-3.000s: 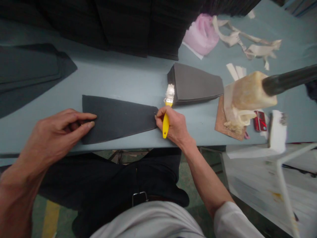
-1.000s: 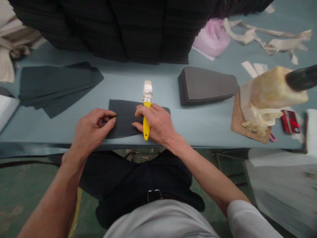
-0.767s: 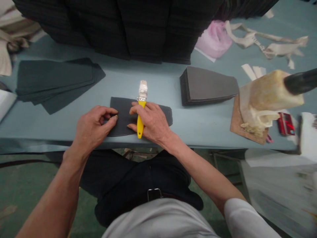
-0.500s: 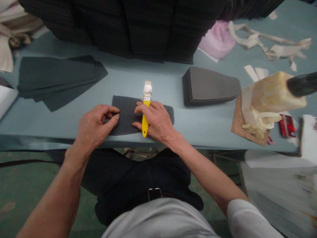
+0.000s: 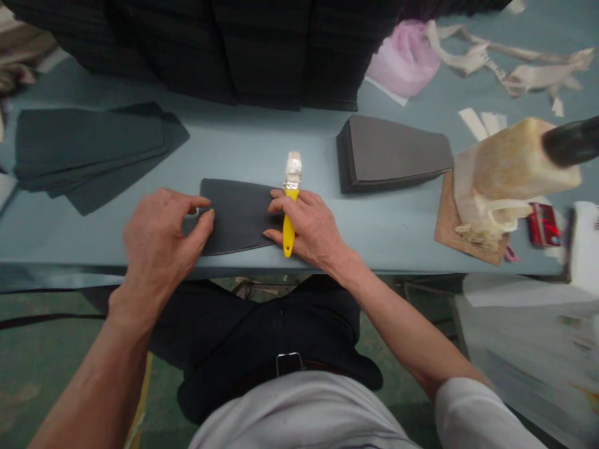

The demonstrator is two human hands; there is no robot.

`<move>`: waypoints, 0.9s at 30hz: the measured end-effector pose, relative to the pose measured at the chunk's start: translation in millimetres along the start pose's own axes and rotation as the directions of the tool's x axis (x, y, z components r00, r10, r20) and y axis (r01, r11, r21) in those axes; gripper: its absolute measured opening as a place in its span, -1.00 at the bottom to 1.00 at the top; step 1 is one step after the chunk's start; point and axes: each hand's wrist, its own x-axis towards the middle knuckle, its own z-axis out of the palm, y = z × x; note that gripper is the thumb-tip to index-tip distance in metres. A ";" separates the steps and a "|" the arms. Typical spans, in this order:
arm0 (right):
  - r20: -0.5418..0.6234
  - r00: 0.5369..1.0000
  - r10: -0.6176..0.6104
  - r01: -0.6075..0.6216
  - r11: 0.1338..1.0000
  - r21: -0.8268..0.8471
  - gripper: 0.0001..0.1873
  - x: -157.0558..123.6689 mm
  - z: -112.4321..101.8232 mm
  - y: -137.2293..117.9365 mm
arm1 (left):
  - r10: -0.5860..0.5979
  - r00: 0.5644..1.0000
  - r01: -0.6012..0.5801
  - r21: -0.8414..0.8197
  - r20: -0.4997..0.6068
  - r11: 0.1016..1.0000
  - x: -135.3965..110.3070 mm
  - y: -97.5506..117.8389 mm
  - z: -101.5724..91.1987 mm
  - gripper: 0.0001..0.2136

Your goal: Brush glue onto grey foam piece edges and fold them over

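Note:
A dark grey tapered sheet [image 5: 238, 215] lies flat near the table's front edge. My right hand [image 5: 316, 226] rests over its right end, fingertips and thumb on it, and covers that end. Tucked in the same hand is a paintbrush [image 5: 289, 234] with a yellow handle; its bristles, caked in white, point away from me. At the sheet's left edge is my left hand [image 5: 159, 227], its thumb and index finger curved with a small gap between the tips. Its other fingers are mostly hidden, and I see nothing held in it.
Fanned dark sheets [image 5: 88, 146] lie at left, and a neat stack of similar pieces [image 5: 397, 149] sits at right. Tall dark stacks [image 5: 262, 56] line the back. At far right a yellowed container [image 5: 515, 162] stands on a brown board [image 5: 447, 218], beside a red box [image 5: 543, 224].
My left hand has shifted left, and its thumb and index tips sit at the sheet's left edge. The brush and right hand appear slightly farther right; the whole view has shifted a little.

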 end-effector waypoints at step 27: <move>-0.005 0.992 -0.129 0.129 0.992 -0.016 -0.77 0.4 -0.2 6.2 | 0.256 0.961 -0.257 -0.007 0.104 0.967 -20.1 -17.6 22.7 -0.45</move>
